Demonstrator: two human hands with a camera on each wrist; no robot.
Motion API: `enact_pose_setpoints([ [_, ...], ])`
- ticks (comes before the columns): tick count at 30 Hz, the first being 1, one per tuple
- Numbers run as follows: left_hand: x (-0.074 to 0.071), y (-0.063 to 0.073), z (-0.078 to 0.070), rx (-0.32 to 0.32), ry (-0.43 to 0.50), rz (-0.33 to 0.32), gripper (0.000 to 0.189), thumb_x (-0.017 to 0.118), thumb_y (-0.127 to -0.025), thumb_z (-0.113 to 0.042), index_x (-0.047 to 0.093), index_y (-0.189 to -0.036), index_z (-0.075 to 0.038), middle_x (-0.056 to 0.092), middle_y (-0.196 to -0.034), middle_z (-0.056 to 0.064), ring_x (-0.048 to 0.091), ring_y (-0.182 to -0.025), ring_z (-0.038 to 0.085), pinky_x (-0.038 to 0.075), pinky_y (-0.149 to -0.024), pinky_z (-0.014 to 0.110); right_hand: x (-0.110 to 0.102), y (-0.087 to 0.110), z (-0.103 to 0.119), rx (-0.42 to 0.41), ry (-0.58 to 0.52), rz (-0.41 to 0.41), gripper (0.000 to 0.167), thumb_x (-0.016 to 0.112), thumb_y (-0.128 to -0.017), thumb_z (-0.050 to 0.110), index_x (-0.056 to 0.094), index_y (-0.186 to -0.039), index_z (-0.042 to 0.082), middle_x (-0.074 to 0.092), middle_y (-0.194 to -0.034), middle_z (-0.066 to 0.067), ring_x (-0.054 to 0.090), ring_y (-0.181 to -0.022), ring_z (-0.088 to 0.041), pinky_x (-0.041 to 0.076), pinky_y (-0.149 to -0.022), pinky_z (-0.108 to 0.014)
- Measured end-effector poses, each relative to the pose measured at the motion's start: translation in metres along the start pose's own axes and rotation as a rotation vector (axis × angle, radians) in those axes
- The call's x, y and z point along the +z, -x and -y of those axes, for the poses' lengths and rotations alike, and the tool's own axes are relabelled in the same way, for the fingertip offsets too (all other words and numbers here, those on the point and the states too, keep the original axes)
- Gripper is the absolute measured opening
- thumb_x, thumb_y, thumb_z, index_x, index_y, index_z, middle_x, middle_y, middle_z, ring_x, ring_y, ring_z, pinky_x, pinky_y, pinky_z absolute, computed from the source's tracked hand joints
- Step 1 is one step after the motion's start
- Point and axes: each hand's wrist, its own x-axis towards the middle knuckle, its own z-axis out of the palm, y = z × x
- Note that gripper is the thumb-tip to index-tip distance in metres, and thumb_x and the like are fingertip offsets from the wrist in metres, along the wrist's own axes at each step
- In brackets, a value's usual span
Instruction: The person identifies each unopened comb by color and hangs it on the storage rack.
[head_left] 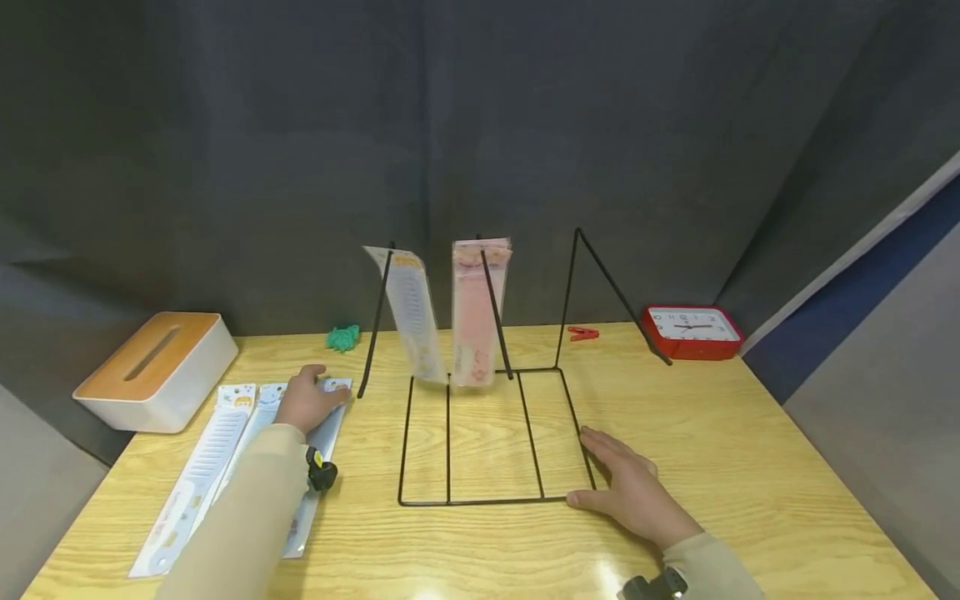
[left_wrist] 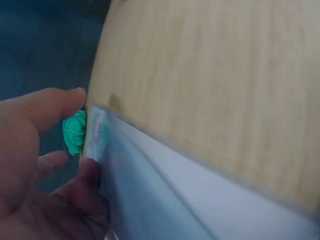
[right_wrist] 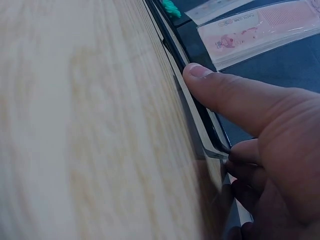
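Observation:
Packaged blue combs [head_left: 198,479] lie side by side on the table at the left. My left hand [head_left: 307,402] is over the far end of the rightmost comb package [head_left: 324,437]. In the left wrist view its fingertips [left_wrist: 90,172] touch the clear wrapper, with the thumb apart from them. A black wire rack [head_left: 495,502] stands in the middle. On its hooks hang a blue comb package [head_left: 411,304], tilted, and pink comb packages [head_left: 471,325]. My right hand [head_left: 630,487] rests at the rack's front right corner, thumb on the front bar, fingers stretched along the side bar.
A white tissue box [head_left: 198,371] with a wooden lid stands at the back left. Green string [head_left: 342,337] lies near the back edge. Behind the rack's empty right hook are a red clip [head_left: 583,333] and a red clock [head_left: 693,332]. A dark curtain hangs behind.

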Motion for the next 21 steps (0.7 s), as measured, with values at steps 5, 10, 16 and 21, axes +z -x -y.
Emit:
enact_pose_setpoints([
  [5, 0.004, 0.002, -0.003, 0.049, -0.08, -0.021, 0.083, 0.07, -0.093, -0.027, 0.025, -0.153, 0.009, 0.038, -0.147, 0.038, 0.041, -0.132, 0.054, 0.038, -0.107, 0.063, 0.0, 0.0, 0.002, 0.016, -0.001, 0.012, 0.1, 0.081, -0.077, 0.056, 0.042, -0.15, 0.0, 0.037, -0.158, -0.018, 0.029, -0.145, -0.044, 0.016, -0.108, -0.069],
  [10, 0.007, 0.002, -0.003, 0.076, -0.108, -0.03, 0.073, 0.071, -0.093, -0.021, 0.034, -0.149, 0.009, 0.056, -0.133, 0.031, 0.056, -0.118, 0.045, 0.045, -0.1, 0.058, -0.001, -0.001, 0.002, 0.018, 0.004, 0.003, 0.1, 0.082, -0.076, 0.055, 0.042, -0.15, 0.0, 0.037, -0.158, -0.017, 0.029, -0.146, -0.043, 0.016, -0.109, -0.068],
  [16, 0.006, 0.0, 0.008, 0.142, 0.016, -0.08, 0.029, 0.063, -0.1, -0.021, 0.067, -0.122, -0.003, 0.068, -0.112, 0.016, 0.061, -0.101, 0.03, 0.05, -0.083, 0.043, 0.0, 0.0, 0.001, 0.011, -0.005, 0.002, 0.099, 0.083, -0.077, 0.053, 0.043, -0.15, 0.0, 0.037, -0.158, -0.018, 0.029, -0.146, -0.043, 0.016, -0.108, -0.068],
  [21, 0.003, 0.01, 0.01, 0.145, 0.211, -0.123, 0.034, 0.061, -0.102, -0.031, 0.066, -0.126, -0.007, 0.066, -0.118, 0.011, 0.058, -0.107, 0.024, 0.048, -0.086, 0.035, 0.001, -0.001, 0.0, 0.023, -0.008, 0.006, 0.099, 0.083, -0.076, 0.053, 0.043, -0.15, 0.0, 0.037, -0.158, -0.017, 0.028, -0.146, -0.043, 0.014, -0.109, -0.069],
])
